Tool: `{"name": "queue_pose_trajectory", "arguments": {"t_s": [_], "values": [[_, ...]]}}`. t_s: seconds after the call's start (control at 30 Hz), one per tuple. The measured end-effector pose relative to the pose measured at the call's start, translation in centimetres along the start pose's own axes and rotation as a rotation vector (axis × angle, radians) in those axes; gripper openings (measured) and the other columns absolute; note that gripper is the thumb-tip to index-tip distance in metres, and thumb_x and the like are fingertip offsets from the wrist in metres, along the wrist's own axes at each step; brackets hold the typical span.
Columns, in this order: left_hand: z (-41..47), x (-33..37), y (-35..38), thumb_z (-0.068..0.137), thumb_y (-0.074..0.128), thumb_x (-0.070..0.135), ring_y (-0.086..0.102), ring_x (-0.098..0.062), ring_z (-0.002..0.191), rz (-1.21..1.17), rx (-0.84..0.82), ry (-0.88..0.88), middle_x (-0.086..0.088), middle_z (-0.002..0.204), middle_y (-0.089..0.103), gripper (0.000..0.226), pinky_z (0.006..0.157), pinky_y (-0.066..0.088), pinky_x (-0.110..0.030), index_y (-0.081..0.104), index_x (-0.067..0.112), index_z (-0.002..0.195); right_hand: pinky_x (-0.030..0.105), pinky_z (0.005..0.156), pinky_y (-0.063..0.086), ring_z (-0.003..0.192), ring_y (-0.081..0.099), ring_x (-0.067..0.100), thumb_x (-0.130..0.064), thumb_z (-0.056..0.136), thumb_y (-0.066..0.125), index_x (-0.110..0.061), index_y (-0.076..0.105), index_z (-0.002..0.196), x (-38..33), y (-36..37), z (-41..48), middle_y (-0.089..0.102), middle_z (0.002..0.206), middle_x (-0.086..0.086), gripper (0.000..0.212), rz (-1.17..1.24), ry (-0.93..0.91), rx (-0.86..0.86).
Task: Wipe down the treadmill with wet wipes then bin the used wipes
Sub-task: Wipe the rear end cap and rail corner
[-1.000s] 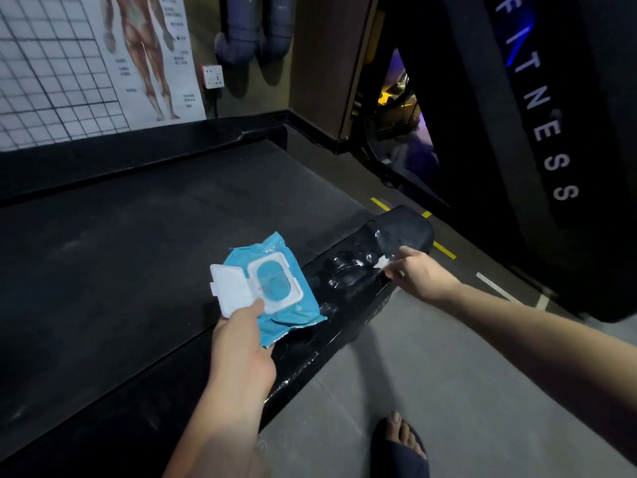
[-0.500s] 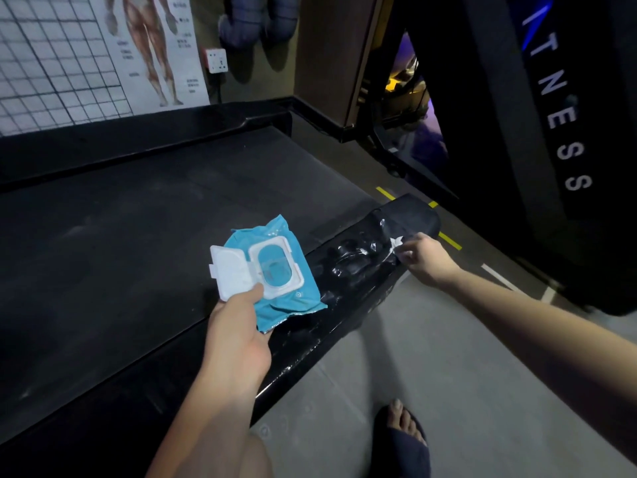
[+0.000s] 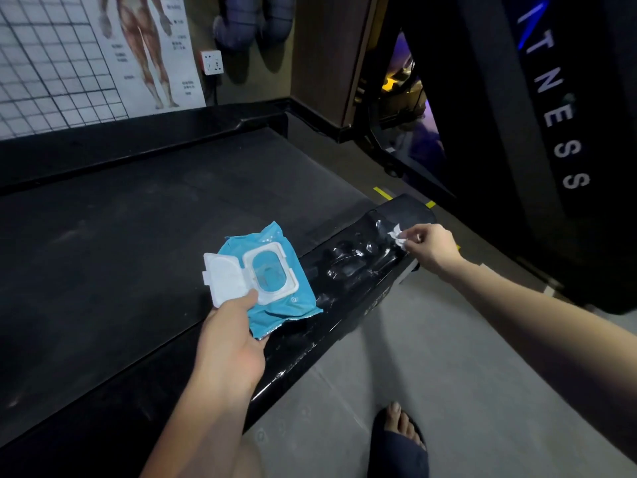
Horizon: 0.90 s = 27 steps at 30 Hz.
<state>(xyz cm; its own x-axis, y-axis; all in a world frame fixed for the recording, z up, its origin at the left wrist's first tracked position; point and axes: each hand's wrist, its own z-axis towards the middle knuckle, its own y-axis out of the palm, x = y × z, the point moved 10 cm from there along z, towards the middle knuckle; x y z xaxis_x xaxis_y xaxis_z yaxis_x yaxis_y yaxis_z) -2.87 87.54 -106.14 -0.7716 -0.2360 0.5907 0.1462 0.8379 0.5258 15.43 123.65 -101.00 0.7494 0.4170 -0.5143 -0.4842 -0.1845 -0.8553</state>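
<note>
A blue wet-wipe pack (image 3: pixel 272 281), its white flip lid (image 3: pixel 225 279) open, is gripped in the left hand (image 3: pixel 231 343) above the treadmill belt (image 3: pixel 138 236). A small crumpled white wipe (image 3: pixel 396 236) is pinched in the right hand's (image 3: pixel 431 248) fingertips against the wet, glossy side rail (image 3: pixel 351 270).

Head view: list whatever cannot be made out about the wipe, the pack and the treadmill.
- Wet wipe pack: wipes left inside unclear, head view; the opening is dim and the left hand covers its near corner.
- Wipe: full size, head view; bunched in the fingers of the right hand.
- Treadmill: whatever lies past the belt, head view; cut off by the left edge.
- Bin: none in the head view.
</note>
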Motion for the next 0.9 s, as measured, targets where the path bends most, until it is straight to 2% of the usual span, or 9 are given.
{"name": "queue_pose_trajectory", "arguments": {"t_s": [0.17,0.27,0.4,0.5,0.57,0.63,0.77,0.83,0.9], "values": [[0.0,0.1,0.0,0.099,0.058,0.000,0.076,-0.026,0.101,0.007,0.003,0.005,-0.007,0.111,0.078,0.027,0.103,0.055,-0.050,0.068,0.020,0.115,0.033,0.079,0.046,0.097,0.060,0.032,0.002,0.090,0.052,0.004,0.071,0.095,-1.7,4.1,-0.2,0.062,0.096,0.020,0.020,-0.305,-0.310,-0.161],[-0.1,0.1,0.0,0.099,0.059,0.001,0.076,-0.026,0.100,0.004,-0.005,0.003,-0.006,0.110,0.079,0.029,0.103,0.055,-0.050,0.068,0.020,0.118,0.025,0.080,0.038,0.094,0.055,0.021,0.005,0.089,0.049,-0.005,0.074,0.100,-3.0,4.6,-1.3,0.056,0.100,0.008,0.029,-0.299,-0.380,-0.208],[0.0,0.1,-0.1,0.099,0.060,0.001,0.076,-0.027,0.100,-0.007,0.005,-0.003,-0.007,0.114,0.078,0.032,0.102,0.056,-0.050,0.066,0.019,0.124,0.022,0.081,0.047,0.083,0.058,0.010,-0.001,0.079,0.065,-0.017,0.076,0.096,-5.4,5.2,-5.0,0.062,0.097,-0.001,0.026,-0.210,-0.492,-0.305],[0.0,0.0,-0.1,0.099,0.060,0.001,0.076,-0.027,0.099,-0.005,0.011,-0.006,-0.007,0.111,0.078,0.030,0.101,0.056,-0.050,0.067,0.019,0.121,0.019,0.075,0.052,0.078,0.067,0.007,-0.006,0.080,0.073,-0.019,0.079,0.088,-5.0,5.1,-5.8,0.075,0.088,-0.001,0.017,0.113,-0.269,-0.421],[0.0,-0.1,0.0,0.099,0.060,0.000,0.076,-0.027,0.099,-0.008,0.014,-0.004,-0.007,0.110,0.078,0.031,0.101,0.056,-0.050,0.066,0.019,0.122,0.021,0.069,0.051,0.070,0.064,0.011,-0.001,0.082,0.073,-0.012,0.078,0.090,-4.0,3.6,-4.0,0.076,0.083,0.007,0.013,0.373,-0.086,-0.325],[0.1,-0.2,0.1,0.099,0.061,0.001,0.076,-0.027,0.099,-0.006,0.016,-0.009,-0.007,0.111,0.078,0.033,0.101,0.056,-0.049,0.065,0.018,0.126,0.018,0.058,0.050,0.066,0.063,0.015,0.001,0.084,0.070,-0.007,0.074,0.092,-2.5,1.5,-2.2,0.072,0.078,0.007,0.012,0.446,0.029,-0.162],[0.1,-0.2,0.0,0.098,0.061,0.001,0.076,-0.027,0.099,0.002,0.020,-0.003,-0.007,0.112,0.078,0.032,0.102,0.056,-0.049,0.066,0.019,0.123,0.029,0.067,0.059,0.074,0.071,0.020,-0.009,0.082,0.069,-0.015,0.071,0.084,-0.6,0.9,-0.1,0.071,0.078,-0.003,0.007,0.172,0.072,-0.083],[0.1,-0.1,-0.1,0.098,0.061,0.000,0.076,-0.027,0.099,0.003,0.024,-0.006,-0.007,0.113,0.077,0.031,0.102,0.055,-0.050,0.066,0.020,0.122,0.027,0.063,0.049,0.078,0.066,0.018,-0.012,0.087,0.066,-0.019,0.069,0.082,-1.9,1.5,-0.2,0.064,0.077,-0.009,0.009,-0.093,-0.101,-0.098],[0.1,-0.1,-0.2,0.098,0.062,0.001,0.076,-0.028,0.100,0.006,0.034,-0.011,-0.008,0.113,0.077,0.032,0.102,0.055,-0.050,0.066,0.019,0.123,0.032,0.068,0.042,0.086,0.059,0.029,-0.009,0.091,0.061,-0.022,0.075,0.088,-3.7,2.9,-0.7,0.054,0.082,-0.006,0.019,-0.321,-0.330,-0.111]]}}
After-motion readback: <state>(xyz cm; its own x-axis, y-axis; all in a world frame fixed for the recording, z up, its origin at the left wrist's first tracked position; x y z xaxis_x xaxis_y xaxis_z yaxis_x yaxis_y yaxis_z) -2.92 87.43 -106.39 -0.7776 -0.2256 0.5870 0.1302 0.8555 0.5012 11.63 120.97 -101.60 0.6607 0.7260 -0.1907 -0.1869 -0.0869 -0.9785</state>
